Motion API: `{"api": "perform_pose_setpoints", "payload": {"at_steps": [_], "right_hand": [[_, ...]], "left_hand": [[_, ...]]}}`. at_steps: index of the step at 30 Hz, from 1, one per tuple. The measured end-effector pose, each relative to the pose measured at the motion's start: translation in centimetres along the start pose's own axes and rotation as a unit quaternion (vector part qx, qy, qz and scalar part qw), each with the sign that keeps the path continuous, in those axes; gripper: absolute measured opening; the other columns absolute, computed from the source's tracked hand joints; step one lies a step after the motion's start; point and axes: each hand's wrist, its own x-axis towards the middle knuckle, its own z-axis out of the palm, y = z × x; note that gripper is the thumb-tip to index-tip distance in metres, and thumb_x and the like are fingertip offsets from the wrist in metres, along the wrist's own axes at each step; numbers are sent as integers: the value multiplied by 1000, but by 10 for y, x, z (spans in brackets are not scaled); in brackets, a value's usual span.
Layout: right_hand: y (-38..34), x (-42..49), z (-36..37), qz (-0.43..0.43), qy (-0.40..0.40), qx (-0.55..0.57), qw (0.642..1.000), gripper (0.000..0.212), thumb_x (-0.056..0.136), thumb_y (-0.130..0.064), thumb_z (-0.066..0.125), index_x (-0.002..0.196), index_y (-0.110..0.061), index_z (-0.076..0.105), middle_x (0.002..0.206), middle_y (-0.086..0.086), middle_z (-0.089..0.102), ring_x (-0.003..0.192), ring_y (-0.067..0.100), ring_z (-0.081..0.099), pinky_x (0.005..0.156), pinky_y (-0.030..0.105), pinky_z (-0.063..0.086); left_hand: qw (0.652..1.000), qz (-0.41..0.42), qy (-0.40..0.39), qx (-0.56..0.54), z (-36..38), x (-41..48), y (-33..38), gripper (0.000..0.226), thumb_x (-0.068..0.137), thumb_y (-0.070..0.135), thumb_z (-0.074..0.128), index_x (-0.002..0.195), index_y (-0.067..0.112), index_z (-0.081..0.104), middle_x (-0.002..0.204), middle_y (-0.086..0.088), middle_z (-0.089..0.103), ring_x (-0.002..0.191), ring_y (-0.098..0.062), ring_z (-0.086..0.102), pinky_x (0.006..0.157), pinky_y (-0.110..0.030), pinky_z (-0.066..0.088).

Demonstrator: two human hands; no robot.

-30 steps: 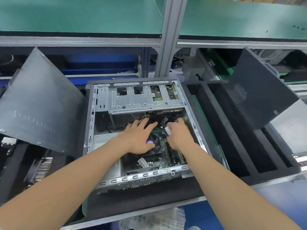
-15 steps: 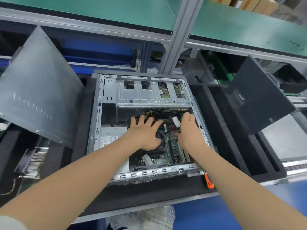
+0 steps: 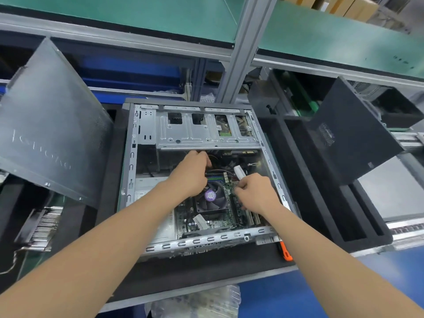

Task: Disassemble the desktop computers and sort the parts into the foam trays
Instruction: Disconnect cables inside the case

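Note:
An open desktop case lies on its side in front of me, its silver drive cage at the far end. Inside sit the green motherboard and a black CPU fan with a purple sticker. My left hand reaches in just past the fan, fingers curled among dark cables under the drive cage; what they hold is hidden. My right hand is over the board's right side and pinches a white power connector that sticks up above its knuckles.
A grey side panel leans at the left, above a finned heatsink. A black foam tray with long slots lies to the right, with a black panel propped over it. An orange-handled tool lies at the case's near right corner.
My left hand has left the top of the fan and moved further in toward the cables under the drive cage. My right hand has drawn back a little with the white connector.

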Motion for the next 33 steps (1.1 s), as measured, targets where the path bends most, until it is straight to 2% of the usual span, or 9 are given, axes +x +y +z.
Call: {"api": "perform_pose_setpoints", "payload": {"at_steps": [4,7,11,13,18,21,24,28,33], "right_hand": [[-6,-4,-6,-87,12,38,995,22,96,-23,57,101,-20,78,69,-3,73,66,14,73,72,31,62],[-11,-3,-11,-152,-42,82,984,34,100,-13,49,121,-25,73,105,-3,77,91,13,74,90,28,59],[-21,8,-12,-190,-66,40,979,51,100,2,43,147,-15,54,140,7,63,125,24,61,109,30,47],[-23,12,-9,-170,-67,-14,983,46,98,1,45,142,-12,50,132,16,61,109,31,64,95,41,56],[-21,12,-11,-116,-145,-174,967,11,103,-9,48,111,-5,53,116,18,59,79,25,56,64,33,45],[-10,8,-8,-117,-135,-190,965,23,104,-11,47,120,-6,62,117,16,61,85,26,60,74,34,55],[1,1,-1,-214,13,-56,975,27,101,-7,48,122,-11,65,118,9,65,99,25,64,89,39,57],[-5,12,15,-285,-9,-120,951,60,98,-3,50,155,0,33,158,14,34,145,27,33,123,31,24],[-8,37,11,-146,-66,-289,944,47,97,-21,53,142,-9,49,139,14,52,126,32,48,104,42,44]], "left_hand": [[969,33,74,235,-4,-9,-2,50,88,-1,56,133,20,57,126,-2,58,112,-27,60,86,-40,47],[930,19,87,355,-14,-14,-11,43,91,11,57,131,27,57,119,2,65,109,-25,62,87,-39,40],[969,-27,22,245,-14,-17,-20,46,98,11,45,140,30,51,123,0,61,98,-28,62,75,-39,49],[970,-5,40,238,-12,-17,-20,45,98,10,43,138,30,51,130,2,58,101,-28,62,82,-40,51],[949,48,32,311,-1,-11,-11,63,99,15,45,155,41,33,152,-2,44,129,-25,51,102,-40,41],[919,44,-23,391,-1,-11,-9,70,101,17,47,157,53,25,163,-6,29,143,-29,35,112,-44,33],[908,55,-36,413,-2,-11,-9,63,103,18,49,152,55,36,160,-5,33,139,-27,38,108,-42,35],[902,71,-29,424,1,-9,-8,57,102,18,50,149,50,46,153,-7,36,135,-27,41,103,-40,36],[892,161,21,422,2,-7,-11,51,94,13,57,143,27,54,154,-9,34,136,-27,39,106,-41,37]]}}
